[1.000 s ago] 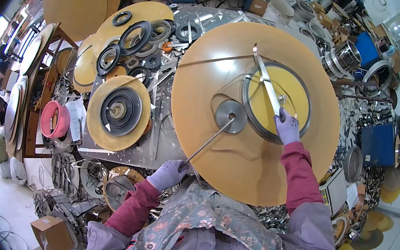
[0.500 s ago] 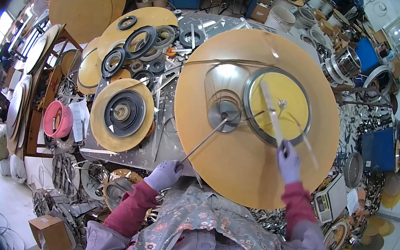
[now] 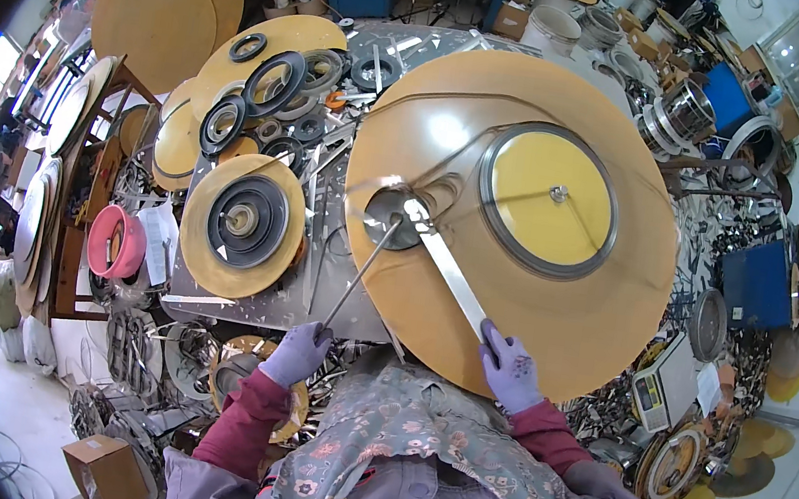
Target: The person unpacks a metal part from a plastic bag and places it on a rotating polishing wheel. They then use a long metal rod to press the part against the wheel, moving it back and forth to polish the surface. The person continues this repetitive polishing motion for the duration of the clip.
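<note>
In front of me lies a large round tan board. On its right part sits a yellow disc with a dark metal ring around it and a small knob. My left hand, gloved in lilac, is closed around a thin metal rod. At the rod's far end is a round grey disc, over the board's left part. My right hand grips a flat silver strip, whose far end reaches beside the grey disc. Dark, blurred bands loop near that end.
To the left, a smaller round board carries dark stepped rings. Black rings and metal scraps lie behind it. A pink basin stands farther left. On the right are a scale and a blue box.
My right hand has moved left and nearer me, swinging the strip's far end from the yellow disc to the grey one. My left hand and the rod's disc have shifted left.
</note>
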Tool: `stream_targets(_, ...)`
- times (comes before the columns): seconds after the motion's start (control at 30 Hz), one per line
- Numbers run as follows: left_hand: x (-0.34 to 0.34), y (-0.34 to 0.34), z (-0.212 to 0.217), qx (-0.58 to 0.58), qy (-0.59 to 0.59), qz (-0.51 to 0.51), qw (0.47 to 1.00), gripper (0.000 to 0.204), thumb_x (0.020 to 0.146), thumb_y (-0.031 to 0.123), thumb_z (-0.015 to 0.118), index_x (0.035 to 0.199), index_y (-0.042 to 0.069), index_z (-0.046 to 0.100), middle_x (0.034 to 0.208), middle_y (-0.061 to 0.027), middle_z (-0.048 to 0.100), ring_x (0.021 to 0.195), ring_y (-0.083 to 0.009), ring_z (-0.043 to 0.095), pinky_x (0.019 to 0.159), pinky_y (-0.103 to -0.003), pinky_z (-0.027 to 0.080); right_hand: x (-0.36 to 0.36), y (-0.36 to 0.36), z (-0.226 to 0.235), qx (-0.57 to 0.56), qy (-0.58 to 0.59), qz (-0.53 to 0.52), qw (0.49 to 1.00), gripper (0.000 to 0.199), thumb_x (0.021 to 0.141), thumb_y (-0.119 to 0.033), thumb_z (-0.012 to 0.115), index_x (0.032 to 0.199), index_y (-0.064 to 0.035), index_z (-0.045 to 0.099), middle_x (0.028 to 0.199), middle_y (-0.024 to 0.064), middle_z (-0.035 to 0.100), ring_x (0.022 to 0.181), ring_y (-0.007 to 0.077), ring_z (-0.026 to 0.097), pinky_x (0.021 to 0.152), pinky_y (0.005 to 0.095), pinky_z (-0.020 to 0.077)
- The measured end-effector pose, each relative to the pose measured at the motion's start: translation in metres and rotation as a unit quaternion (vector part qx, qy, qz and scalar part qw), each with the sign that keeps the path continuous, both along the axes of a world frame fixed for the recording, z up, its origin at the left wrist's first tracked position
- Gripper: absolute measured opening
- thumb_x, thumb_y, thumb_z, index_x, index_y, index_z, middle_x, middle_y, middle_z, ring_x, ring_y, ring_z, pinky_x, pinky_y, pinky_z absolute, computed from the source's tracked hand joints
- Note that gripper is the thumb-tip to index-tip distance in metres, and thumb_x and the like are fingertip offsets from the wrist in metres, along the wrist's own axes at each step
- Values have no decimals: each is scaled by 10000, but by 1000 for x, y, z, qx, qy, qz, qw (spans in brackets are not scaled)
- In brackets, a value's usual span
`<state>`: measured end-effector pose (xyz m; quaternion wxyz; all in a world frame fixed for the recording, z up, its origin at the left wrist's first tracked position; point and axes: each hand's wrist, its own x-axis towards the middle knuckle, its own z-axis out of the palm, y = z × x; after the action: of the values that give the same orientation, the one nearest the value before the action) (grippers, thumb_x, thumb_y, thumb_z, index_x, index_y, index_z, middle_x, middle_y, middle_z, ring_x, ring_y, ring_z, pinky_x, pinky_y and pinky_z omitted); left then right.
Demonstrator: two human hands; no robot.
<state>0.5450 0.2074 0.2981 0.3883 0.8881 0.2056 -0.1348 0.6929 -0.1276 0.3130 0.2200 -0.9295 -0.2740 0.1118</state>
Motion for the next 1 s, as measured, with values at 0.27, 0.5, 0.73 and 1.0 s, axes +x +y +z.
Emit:
stream_targets(0.27,-16,0,15,35,-17,3,999,261,883,232,524,826,-18,576,761,-262,588,791,-457,565,682,-494,439,-11,-84,-12,-24,-20,-136,990,455,866,-204,560,1311,-178,468,894,211,571,743,370,598,662,456,495)
stream_targets(0.5,-29,7,10,-7,-11,4,1000,254,874,219,535,888,-25,606,797,-268,600,800,-440,579,671,-472,443,-9,-166,-35,-119,-75,-163,977,499,874,-195,542,1351,-152,405,1008,246,544,858,393,590,737,459,498)
stream_targets(0.73,-35,9,7,-21,-12,15,1000,246,866,209,544,873,-31,601,789,-264,603,787,-428,588,665,-449,451,-3,-142,12,57,-1,-183,982,417,868,-162,559,1273,-70,516,921,194,597,793,297,588,717,374,488)
stream_targets(1.0,-19,-5,17,-27,5,35,999,260,865,213,552,858,-44,590,751,-263,597,739,-426,591,644,-437,452,14,28,-11,13,-25,33,999,447,842,-178,588,1280,-170,503,876,167,568,726,328,596,640,420,498)
